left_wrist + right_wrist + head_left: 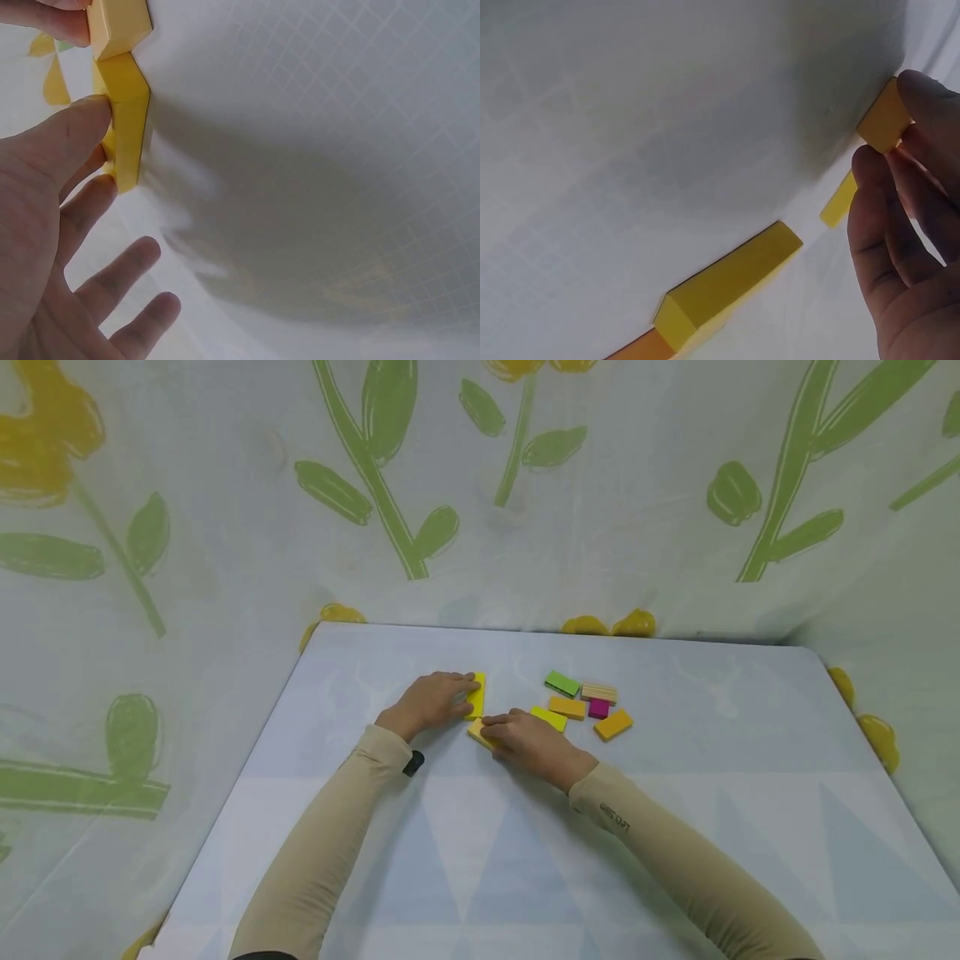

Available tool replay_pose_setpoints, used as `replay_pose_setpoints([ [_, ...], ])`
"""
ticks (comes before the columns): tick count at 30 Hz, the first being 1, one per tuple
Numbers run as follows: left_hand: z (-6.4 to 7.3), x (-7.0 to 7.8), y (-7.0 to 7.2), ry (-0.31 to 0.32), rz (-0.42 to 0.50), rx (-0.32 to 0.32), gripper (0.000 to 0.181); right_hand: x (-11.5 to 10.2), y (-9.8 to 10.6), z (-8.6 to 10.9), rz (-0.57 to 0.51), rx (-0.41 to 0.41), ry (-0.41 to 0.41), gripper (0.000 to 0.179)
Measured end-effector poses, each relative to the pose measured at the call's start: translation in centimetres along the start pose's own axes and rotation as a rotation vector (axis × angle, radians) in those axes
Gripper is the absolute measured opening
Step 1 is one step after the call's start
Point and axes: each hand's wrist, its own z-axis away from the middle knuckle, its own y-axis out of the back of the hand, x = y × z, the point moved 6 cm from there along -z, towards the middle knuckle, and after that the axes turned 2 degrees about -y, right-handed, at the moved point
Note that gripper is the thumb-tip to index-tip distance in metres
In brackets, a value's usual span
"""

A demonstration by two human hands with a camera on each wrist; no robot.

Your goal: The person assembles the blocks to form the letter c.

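My left hand [433, 700] pinches a yellow block [477, 697] between thumb and fingertips, its other fingers spread in the left wrist view. The yellow block [131, 127] lies on the table. Close to its near end, my right hand [532, 743] holds a pale orange block [481, 732], pinched by thumb and fingers in the right wrist view. In the left wrist view the pale orange block [124, 26] meets the end of the yellow one. Just behind the right hand lies a second yellow block [550, 718], seen large in the right wrist view.
Right of the hands lie a green block [562, 683], a striped wood-coloured block [598, 693], a magenta block [598, 708] and two orange blocks [567, 707]. The pale patterned table [720, 827] backs onto a flower-printed cloth [600, 527].
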Motion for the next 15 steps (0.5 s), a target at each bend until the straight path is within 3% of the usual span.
replay_pose_setpoints([
  [15,0.18,0.16,0.07,0.002,0.002,0.008,0.051,0.01,0.29,0.37,-0.022,0.033,0.042,0.044],
])
